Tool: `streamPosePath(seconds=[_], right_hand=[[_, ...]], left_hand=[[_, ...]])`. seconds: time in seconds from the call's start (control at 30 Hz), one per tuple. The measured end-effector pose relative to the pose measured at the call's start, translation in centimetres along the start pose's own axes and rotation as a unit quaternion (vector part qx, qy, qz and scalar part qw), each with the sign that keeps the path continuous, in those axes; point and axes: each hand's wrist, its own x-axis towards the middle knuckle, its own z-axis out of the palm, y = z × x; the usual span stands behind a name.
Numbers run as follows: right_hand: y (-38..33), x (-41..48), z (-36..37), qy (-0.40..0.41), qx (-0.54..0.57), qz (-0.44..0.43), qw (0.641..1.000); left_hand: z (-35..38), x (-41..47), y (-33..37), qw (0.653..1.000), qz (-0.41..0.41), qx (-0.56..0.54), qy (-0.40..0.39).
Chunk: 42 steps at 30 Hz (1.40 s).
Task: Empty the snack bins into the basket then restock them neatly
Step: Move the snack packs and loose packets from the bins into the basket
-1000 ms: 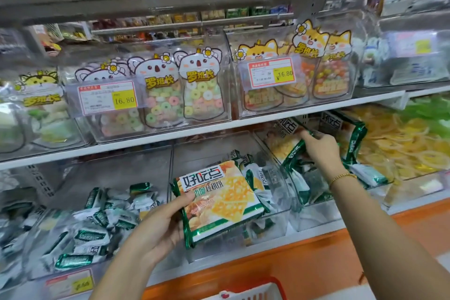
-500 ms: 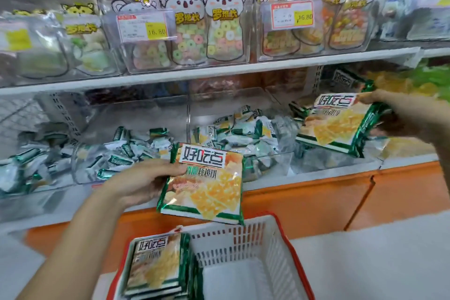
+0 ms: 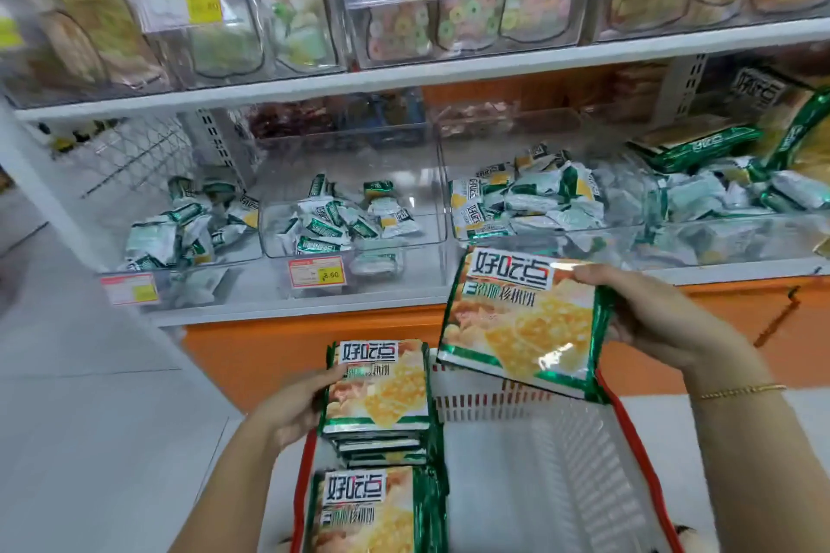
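L hand (image 3: 294, 411): grips top pkt (image 3: 377, 388), basket (image 3: 489, 401) left edge.
R hand (image 3: 653, 321): grips 2nd pkt (image 3: 523, 321) over basket.
Risk: stack (image 3: 381, 442) may topple if loaded off-centre.

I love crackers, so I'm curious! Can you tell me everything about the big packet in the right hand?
The cracker packet is a flat, shiny plastic pouch with green edges, a white label with bold black characters, and a picture of yellow square crackers. It looks sealed. The right hand grips its right edge, thumb on top, holding it tilted, face up, above the far corner of the red-rimmed basket.
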Motion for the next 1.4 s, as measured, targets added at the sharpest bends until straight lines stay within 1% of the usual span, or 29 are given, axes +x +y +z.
streamPosePath(seconds=[0.07,0.1,0.2,0.27,0.33,0.4,0.47,0.57,0.67,0.77,0.9,1.0,1.07,1.13,1.2,1.27,1.33,1.37,1.4], right_hand=[[1.9,1.4,1.9,-0.011,-0.055,0.021,0.998],[2.2,1.9,2.8,-0.027,-0.033,0.032,0.999],[4.0,3.2,3.5,-0.053,-0.043,0.069,0.995],[5.6,4.1,3.9,-0.043,-0.052,0.087,0.994],[7.4,5.2,3.8,-0.042,-0.094,0.108,0.989],[8.8,5.8,4.6,-0.075,-0.131,0.139,0.979],[9.9,5.9,6.7,-0.132,-0.16,0.169,0.964],[12.8,5.7,10.0,-0.194,-0.212,0.195,0.938],[16.1,5.5,12.3,-0.198,-0.219,0.206,0.933],[18.3,5.2,13.3,-0.218,-0.222,0.212,0.926],[18.3,4.6,14.2,-0.213,-0.22,0.202,0.93],[17.7,4.9,14.9,-0.216,-0.226,0.198,0.929],[17.6,5.0,15.4,-0.199,-0.255,0.203,0.924],[17.6,4.9,16.0,-0.179,-0.329,0.178,0.91],[17.4,4.8,16.2,-0.161,-0.375,0.152,0.9],[15.9,4.4,16.1,-0.152,-0.421,0.14,0.883],[13.2,4.1,15.2,-0.154,-0.483,0.119,0.854],[11.3,3.9,14.4,-0.148,-0.492,0.098,0.852],[9.3,3.8,13.4,-0.13,-0.479,0.069,0.865]], left_hand=[[0.0,0.6,-0.8,1.0,-0.002,-0.001,0.021],[-0.2,1.1,-1.1,0.999,-0.004,0.007,0.033],[-0.5,2.1,-1.4,0.998,-0.018,0.041,0.045],[-0.3,2.9,-1.9,0.998,-0.025,0.039,0.048],[0.1,3.4,-2.1,0.997,-0.014,0.038,0.072],[0.2,4.0,-2.3,0.99,0.0,0.078,0.121],[0.1,4.1,-2.2,0.978,0.025,0.136,0.155],[-0.8,4.8,-2.2,0.969,0.046,0.174,0.172],[-1.1,4.3,-2.2,0.965,0.032,0.195,0.174],[-1.7,3.9,-2.7,0.965,0.014,0.204,0.166],[-2.7,2.7,-3.2,0.977,-0.002,0.15,0.151],[-3.1,1.6,-3.8,0.975,0.002,0.17,0.14],[-3.0,1.0,-4.0,0.972,0.01,0.19,0.137],[-3.0,0.8,-4.0,0.957,0.031,0.236,0.165],[-2.7,0.5,-3.5,0.926,0.066,0.305,0.215],[-1.3,-0.5,-2.1,0.893,0.121,0.348,0.258],[0.7,-1.2,-0.2,0.874,0.192,0.355,0.272],[1.9,-1.6,0.8,0.865,0.231,0.352,0.272],[3.4,-2.1,2.0,0.857,0.273,0.348,0.264]])
